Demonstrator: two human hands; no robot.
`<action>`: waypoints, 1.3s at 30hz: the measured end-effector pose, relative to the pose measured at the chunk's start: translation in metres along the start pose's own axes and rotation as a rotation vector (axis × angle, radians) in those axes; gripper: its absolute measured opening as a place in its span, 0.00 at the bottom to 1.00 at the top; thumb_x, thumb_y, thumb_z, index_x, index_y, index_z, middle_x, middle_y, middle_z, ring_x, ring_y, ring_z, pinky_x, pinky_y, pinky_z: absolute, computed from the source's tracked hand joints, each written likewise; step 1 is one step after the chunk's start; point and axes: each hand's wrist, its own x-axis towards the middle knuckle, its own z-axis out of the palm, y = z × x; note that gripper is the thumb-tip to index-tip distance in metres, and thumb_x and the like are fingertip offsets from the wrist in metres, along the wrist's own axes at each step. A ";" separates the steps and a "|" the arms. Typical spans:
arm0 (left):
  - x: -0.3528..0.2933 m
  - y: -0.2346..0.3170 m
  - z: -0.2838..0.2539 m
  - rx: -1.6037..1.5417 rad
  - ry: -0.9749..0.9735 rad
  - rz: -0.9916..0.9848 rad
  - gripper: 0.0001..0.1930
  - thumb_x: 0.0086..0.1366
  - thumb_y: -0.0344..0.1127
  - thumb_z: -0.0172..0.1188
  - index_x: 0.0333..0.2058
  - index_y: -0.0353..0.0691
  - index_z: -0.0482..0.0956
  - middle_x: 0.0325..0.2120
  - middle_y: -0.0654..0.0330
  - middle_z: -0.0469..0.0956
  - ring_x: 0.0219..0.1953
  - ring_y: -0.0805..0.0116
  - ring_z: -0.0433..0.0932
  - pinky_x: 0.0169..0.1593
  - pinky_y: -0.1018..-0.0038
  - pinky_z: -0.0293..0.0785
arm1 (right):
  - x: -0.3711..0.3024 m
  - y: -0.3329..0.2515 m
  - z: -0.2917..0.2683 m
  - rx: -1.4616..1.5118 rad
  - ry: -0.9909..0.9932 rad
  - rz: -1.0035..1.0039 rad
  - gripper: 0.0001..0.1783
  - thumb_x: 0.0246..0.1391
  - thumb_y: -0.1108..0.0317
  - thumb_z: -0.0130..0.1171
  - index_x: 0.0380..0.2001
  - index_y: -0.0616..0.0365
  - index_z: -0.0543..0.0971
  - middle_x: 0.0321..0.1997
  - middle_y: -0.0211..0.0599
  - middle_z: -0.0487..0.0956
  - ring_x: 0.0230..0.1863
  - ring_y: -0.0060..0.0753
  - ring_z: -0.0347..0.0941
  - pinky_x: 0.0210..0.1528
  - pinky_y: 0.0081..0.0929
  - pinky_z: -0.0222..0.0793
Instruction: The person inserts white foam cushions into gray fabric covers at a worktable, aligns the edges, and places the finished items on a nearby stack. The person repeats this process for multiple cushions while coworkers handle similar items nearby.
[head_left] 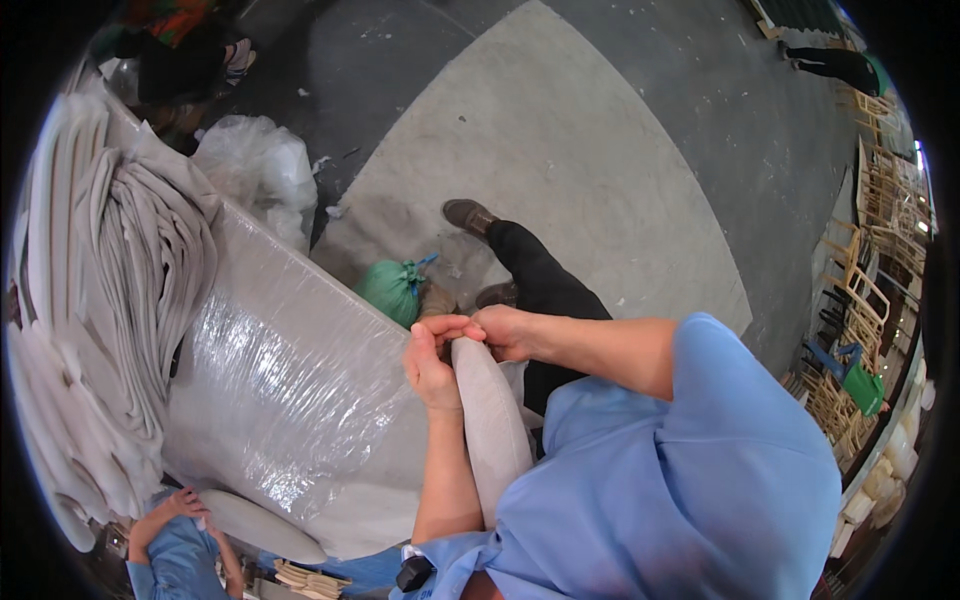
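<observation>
A light grey padded cushion [488,425] stands on edge between my forearms, its lower end against my blue shirt. At its far end, my left hand [434,362] is closed on the corner, fingers bent over the top toward the other hand. My right hand [506,331] grips the same corner from the right, with its fingertips curled and partly hidden. The two hands meet at the tip. Whatever small detail lies between the fingers cannot be made out.
A table wrapped in shiny plastic film [290,370] runs along my left, with stacked grey covers [140,270] on it. A green sack [391,290] and clear plastic bags [258,165] lie on the floor. Another person [185,550] works at lower left; wooden frames [860,300] line the right.
</observation>
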 end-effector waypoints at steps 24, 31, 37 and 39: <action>-0.018 -0.005 -0.007 0.493 0.547 0.480 0.23 0.82 0.42 0.40 0.57 0.31 0.78 0.58 0.51 0.70 0.57 0.59 0.72 0.59 0.64 0.71 | -0.079 -0.009 0.041 -0.600 -0.286 -1.040 0.29 0.72 0.53 0.42 0.26 0.64 0.82 0.32 0.45 0.85 0.39 0.41 0.79 0.61 0.40 0.68; -0.014 -0.010 -0.011 0.413 0.566 0.452 0.23 0.81 0.43 0.41 0.62 0.35 0.75 0.60 0.52 0.70 0.55 0.60 0.73 0.57 0.65 0.70 | -0.046 -0.017 0.043 -0.427 -0.218 -0.835 0.32 0.73 0.51 0.44 0.20 0.62 0.78 0.25 0.46 0.81 0.32 0.41 0.77 0.47 0.36 0.72; -0.011 -0.008 -0.012 0.396 0.566 0.443 0.25 0.82 0.45 0.39 0.63 0.34 0.73 0.60 0.54 0.71 0.56 0.63 0.73 0.57 0.65 0.70 | -0.016 -0.015 0.034 -0.074 -0.265 -0.544 0.31 0.76 0.51 0.41 0.19 0.57 0.72 0.20 0.44 0.76 0.23 0.42 0.74 0.35 0.38 0.73; -0.011 -0.009 -0.014 0.381 0.558 0.452 0.24 0.82 0.45 0.39 0.64 0.34 0.72 0.60 0.54 0.71 0.56 0.63 0.73 0.58 0.64 0.70 | -0.005 -0.010 0.032 0.041 -0.293 -0.466 0.30 0.76 0.52 0.41 0.19 0.56 0.71 0.19 0.43 0.74 0.22 0.42 0.73 0.33 0.40 0.73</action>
